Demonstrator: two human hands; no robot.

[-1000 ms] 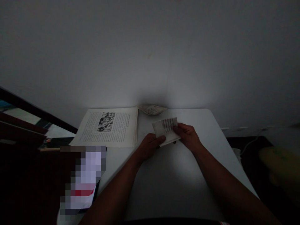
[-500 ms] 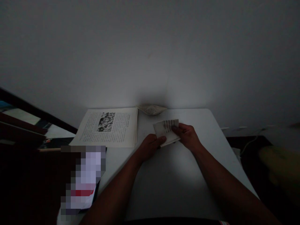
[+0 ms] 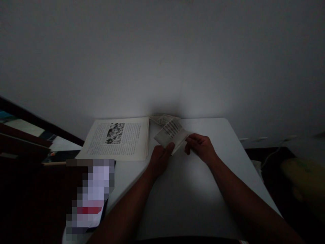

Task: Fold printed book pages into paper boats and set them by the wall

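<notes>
A small folded sheet of printed paper (image 3: 170, 133) is held above the table between my two hands. My left hand (image 3: 161, 158) grips its lower left part, thumb on top and the other fingers hidden beneath. At the right corner, my right hand (image 3: 200, 145) pinches the paper's edge between thumb and fingertips. Just behind, against the wall, sits a folded paper boat (image 3: 159, 118), partly covered by the held paper.
A stack of printed pages (image 3: 134, 145) with a black-and-white picture lies at the table's back left. Near the left edge is a blurred-out device with a bright screen (image 3: 93, 193). The white table (image 3: 215, 128) meets a grey wall (image 3: 162, 61). Something yellowish (image 3: 304, 179) stands at the right.
The folded paper has turned and tilted toward the left and back, now overlapping the boat. My right hand has shifted its hold to the paper's right corner.
</notes>
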